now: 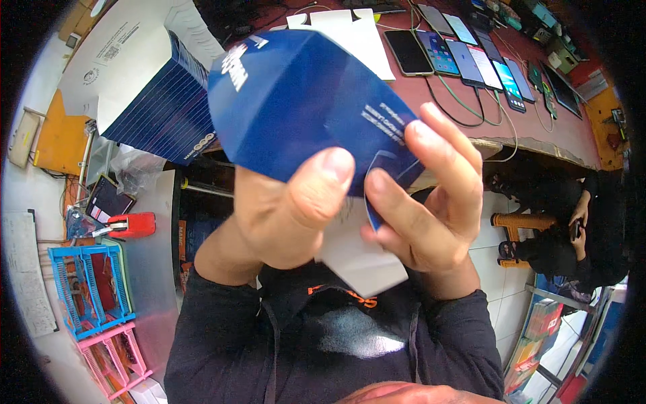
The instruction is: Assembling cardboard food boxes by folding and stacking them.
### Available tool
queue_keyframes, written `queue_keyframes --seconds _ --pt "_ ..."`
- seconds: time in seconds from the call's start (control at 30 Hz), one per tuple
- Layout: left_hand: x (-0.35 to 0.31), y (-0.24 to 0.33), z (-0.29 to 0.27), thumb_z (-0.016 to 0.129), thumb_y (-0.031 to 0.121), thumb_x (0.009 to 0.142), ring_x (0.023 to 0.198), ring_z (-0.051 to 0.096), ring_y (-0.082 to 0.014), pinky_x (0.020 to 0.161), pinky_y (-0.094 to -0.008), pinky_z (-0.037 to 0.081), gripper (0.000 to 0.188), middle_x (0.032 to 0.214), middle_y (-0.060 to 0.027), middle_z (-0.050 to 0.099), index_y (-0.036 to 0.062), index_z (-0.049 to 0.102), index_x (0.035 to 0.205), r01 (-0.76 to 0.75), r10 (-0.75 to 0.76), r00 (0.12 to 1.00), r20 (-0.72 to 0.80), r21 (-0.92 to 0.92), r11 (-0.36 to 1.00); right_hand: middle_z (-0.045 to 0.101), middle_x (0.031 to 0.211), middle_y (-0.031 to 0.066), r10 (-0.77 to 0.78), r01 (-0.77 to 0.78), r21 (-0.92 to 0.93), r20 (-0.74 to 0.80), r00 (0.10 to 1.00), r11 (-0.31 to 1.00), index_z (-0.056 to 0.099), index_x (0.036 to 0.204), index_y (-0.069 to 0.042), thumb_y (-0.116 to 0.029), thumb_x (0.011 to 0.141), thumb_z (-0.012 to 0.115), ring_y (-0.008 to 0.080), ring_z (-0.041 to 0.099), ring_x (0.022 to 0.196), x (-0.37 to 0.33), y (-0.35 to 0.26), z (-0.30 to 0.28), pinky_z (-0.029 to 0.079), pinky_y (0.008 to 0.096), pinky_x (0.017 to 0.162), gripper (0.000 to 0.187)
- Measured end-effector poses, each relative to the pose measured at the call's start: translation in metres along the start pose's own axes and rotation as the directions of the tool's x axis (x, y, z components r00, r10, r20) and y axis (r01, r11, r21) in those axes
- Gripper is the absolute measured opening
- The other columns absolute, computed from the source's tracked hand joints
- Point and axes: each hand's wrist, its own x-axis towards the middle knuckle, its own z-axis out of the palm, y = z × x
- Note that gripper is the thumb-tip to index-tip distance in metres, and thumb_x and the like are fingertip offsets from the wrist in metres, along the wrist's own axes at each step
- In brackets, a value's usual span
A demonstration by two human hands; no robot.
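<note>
Folded card [289, 108] finished in dark blue with white lettering at centre, tabletop [414, 101] coloured maroon at upper right, rack [95, 289] coloured light blue at lower left

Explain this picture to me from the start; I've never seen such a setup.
There is no machine here: these are a person's own bare hands. The one picture comes from a wide fisheye camera on that person's head, looking down, so straight edges bend near the rim.

The left hand holds a folded blue card, thumb pressed on it. The right hand has its fingers at the card's edge, by a small flap.

Beyond, a reddish table bears several phones and a white sheet. At the left is a stack of blue-and-white card. At the right, another person's hand holds a dark device.
</note>
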Motion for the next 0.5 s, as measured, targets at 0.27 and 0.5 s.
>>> queue_keyframes --seconds 0.27,0.5 --pt "-0.004 -0.006 0.011 0.052 0.004 0.089 0.101 0.06 -0.0237 0.09 -0.0348 0.047 0.031 0.113 -0.0144 0.063 -0.0067 0.059 0.118 0.009 -0.01 1.0 0.006 0.116 0.993 0.057 0.121 0.0124 -0.013 0.021 0.095 -0.086 0.996 0.995 0.073 0.106 -0.012 -0.034 0.087 0.068 0.0474 0.054 0.121 -0.002 0.012 0.003 0.052 0.0515 0.098 0.029" --pt "-0.001 -0.016 0.003 0.051 0.005 0.092 0.088 0.06 -0.0173 0.08 -0.0295 0.048 0.021 0.101 -0.0094 0.064 -0.005 0.06 0.108 -0.099 0.099 0.99 -0.102 0.003 0.995 0.06 0.12 0.0085 -0.022 0.022 0.189 -0.001 1.0 0.982 0.076 0.092 -0.015 -0.033 0.081 0.069 0.0457 0.054 0.122 -0.005 0.008 -0.006 0.053 0.049 0.098 0.022"
